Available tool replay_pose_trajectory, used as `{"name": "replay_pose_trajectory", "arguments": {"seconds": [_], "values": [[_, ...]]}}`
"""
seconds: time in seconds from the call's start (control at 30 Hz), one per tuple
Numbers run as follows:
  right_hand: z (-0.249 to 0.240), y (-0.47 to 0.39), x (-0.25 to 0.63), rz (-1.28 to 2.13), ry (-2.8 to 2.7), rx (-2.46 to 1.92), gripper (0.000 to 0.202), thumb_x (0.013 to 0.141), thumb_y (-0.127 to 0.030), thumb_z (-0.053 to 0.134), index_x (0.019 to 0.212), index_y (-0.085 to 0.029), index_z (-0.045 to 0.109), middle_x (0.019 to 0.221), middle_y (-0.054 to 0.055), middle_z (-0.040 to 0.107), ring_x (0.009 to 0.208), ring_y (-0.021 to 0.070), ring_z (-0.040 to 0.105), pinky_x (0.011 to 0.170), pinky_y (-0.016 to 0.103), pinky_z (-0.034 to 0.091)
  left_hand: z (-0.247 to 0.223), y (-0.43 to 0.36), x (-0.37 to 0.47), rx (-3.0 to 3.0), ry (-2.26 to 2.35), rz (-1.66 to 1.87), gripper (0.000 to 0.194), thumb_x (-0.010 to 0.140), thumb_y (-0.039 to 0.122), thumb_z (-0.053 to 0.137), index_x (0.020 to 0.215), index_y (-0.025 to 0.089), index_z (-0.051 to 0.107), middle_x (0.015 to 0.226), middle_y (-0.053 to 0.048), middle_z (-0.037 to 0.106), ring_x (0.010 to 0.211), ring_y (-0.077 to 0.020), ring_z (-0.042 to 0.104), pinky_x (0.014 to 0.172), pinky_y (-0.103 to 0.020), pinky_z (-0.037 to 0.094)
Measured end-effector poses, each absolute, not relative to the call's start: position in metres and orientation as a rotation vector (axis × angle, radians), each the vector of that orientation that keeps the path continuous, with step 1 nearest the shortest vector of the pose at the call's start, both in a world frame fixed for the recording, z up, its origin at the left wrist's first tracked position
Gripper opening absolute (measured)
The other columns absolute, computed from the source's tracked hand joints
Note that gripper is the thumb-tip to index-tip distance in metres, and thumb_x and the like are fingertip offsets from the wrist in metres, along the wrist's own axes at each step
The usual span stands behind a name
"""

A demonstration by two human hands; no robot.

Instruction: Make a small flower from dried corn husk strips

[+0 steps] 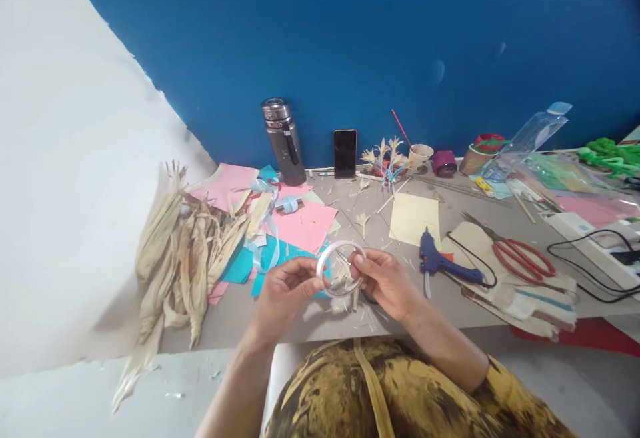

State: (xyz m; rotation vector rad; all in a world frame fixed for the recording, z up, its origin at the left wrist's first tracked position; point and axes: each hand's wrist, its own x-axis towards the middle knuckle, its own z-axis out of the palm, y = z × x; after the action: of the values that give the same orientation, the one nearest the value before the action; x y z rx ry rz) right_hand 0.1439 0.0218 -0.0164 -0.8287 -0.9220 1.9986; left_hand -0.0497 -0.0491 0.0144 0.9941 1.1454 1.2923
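Note:
A roll of white tape (321,266) is held up over the front of the table, its round opening facing me. My left hand (290,286) grips its left rim between thumb and fingers. On the opposite rim, my right hand (383,279) pinches the roll with thumb and forefinger. Through the ring, pale scraps on the tabletop show. Behind my hands lie blue paper (267,251) and pink paper (305,225). To the right of my right hand rests a blue glue gun (447,265) with a glue stick poking out.
Dried corn husks (187,265) hang over the left front edge. A thermos (285,141), a phone (345,153) and husk flowers (386,161) stand along the blue wall. Red-handled scissors (525,261) lie on a glove (520,291); a power strip (590,245) with black cords is farther right.

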Motion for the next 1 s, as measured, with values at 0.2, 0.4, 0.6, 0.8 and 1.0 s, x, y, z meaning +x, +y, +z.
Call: {"name": "replay_pose_trajectory", "arguments": {"seconds": [0.2,0.4,0.6,0.8,1.0], "values": [[-0.026,0.021,0.137,2.208,-0.669,-0.784,0.034,0.068,-0.04,0.09,0.079,-0.013,0.073,0.06,-0.002,0.063,0.046,0.0041,0.049,0.044,0.015,0.041,0.005,-0.049,-0.042,0.884,1.014,1.328,0.046,0.064,0.02,0.089,0.105,0.018,0.07,0.093,-0.007,0.076,0.084,-0.0192,0.069,0.077,-0.029,0.054],[-0.029,0.019,0.134,2.294,-0.549,-0.769,0.033,0.066,-0.037,0.091,0.078,-0.012,0.073,0.06,-0.002,0.062,0.046,0.0037,0.049,0.043,0.014,0.043,0.013,-0.048,-0.028,0.858,1.122,1.363,0.047,0.064,0.021,0.088,0.107,0.018,0.069,0.095,-0.007,0.075,0.084,-0.0189,0.069,0.075,-0.028,0.055],[-0.025,0.019,0.14,2.144,-0.726,-0.753,0.031,0.071,-0.04,0.087,0.077,-0.014,0.072,0.06,-0.003,0.061,0.047,0.0041,0.046,0.043,0.014,0.041,0.011,-0.047,-0.027,0.792,1.02,1.369,0.027,0.067,0.035,0.087,0.078,0.016,0.072,0.073,-0.004,0.072,0.068,-0.0162,0.064,0.07,-0.03,0.052],[-0.028,0.02,0.139,2.224,-0.735,-0.733,0.032,0.071,-0.041,0.087,0.078,-0.012,0.073,0.058,-0.002,0.061,0.045,0.005,0.05,0.041,0.014,0.039,0.016,-0.047,-0.02,0.75,0.97,1.345,0.027,0.073,0.041,0.079,0.067,0.017,0.071,0.067,-0.004,0.068,0.065,-0.0171,0.061,0.069,-0.032,0.048],[-0.034,0.018,0.137,2.245,-0.718,-0.76,0.033,0.07,-0.041,0.088,0.078,-0.012,0.073,0.059,-0.001,0.063,0.046,0.0045,0.049,0.041,0.014,0.039,0.021,-0.043,-0.014,0.839,1.093,1.334,0.024,0.074,0.038,0.071,0.061,0.018,0.066,0.064,-0.005,0.067,0.065,-0.0197,0.061,0.068,-0.034,0.048]]}}
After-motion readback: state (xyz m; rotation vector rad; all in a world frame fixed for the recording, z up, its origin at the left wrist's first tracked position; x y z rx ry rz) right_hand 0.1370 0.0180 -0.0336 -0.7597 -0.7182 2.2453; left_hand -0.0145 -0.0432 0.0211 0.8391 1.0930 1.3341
